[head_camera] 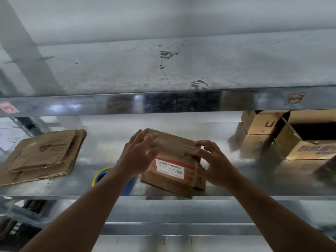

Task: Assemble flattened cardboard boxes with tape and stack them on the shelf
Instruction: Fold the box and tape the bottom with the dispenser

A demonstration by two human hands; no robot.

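The left forearm (87, 206) hides most of the tape roll (101, 176); only a yellow-and-blue arc shows. The left hand (138, 153) covers the upper left corner of the box (174, 142), and the right hand (212, 160) covers its right edge; whether those curled fingers grip it is unclear. The label (170, 168) print is too small to read. The flat cardboard (41, 155) runs off the left edge, its print blurred. The open carton (309, 144) is cut by the right edge. The beam sticker (294, 98) perhaps reads 13.

Dim and cool, softly blurred throughout, with glare streaks on the metal shelf (101, 148) and wide-angle bending at edges.
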